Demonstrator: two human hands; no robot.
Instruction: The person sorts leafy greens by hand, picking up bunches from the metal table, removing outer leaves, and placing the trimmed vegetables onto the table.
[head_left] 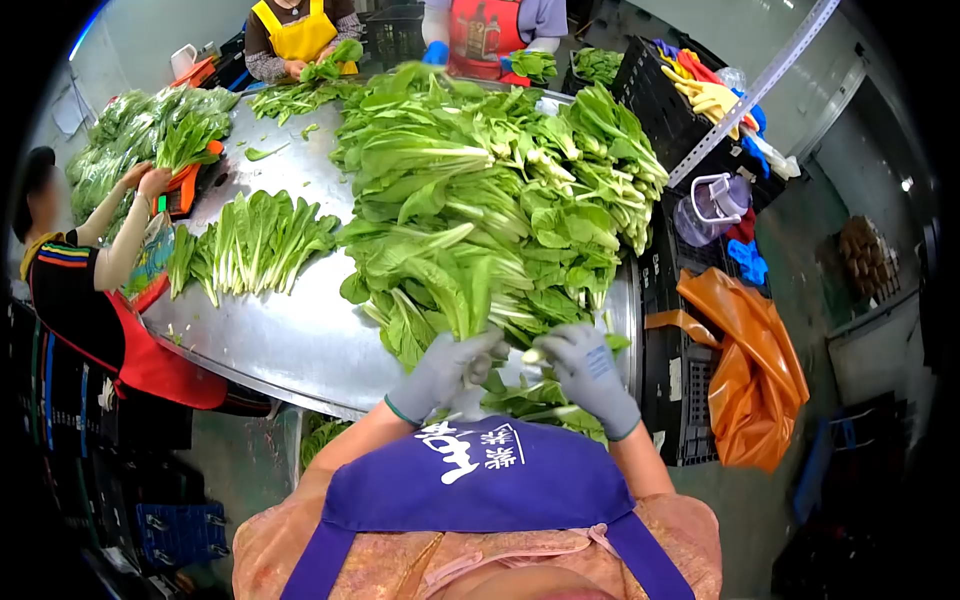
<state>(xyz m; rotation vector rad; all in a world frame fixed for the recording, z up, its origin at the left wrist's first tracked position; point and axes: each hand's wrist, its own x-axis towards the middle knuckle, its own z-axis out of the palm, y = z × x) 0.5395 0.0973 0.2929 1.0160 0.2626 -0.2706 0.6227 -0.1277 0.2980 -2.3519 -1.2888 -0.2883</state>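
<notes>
Both my hands wear grey gloves at the near edge of the metal table. My left hand (447, 372) is closed around the base of a leafy green bunch (470, 298), whose leaves point away from me. Close by on the right, my right hand (588, 374) has its fingers bent together at a pale stem end (533, 356); what else it grips is hidden. Just beyond both hands lies a large heap of leafy greens (480, 190). More loose leaves (540, 398) lie beneath and between the hands.
A row of greens (262, 245) lies on the metal table (300, 345) at the left. One co-worker (90, 270) holds greens by an orange scale (183, 190); two others stand across the table. Black crates, a purple jug (705, 215) and an orange apron (750, 370) are at right.
</notes>
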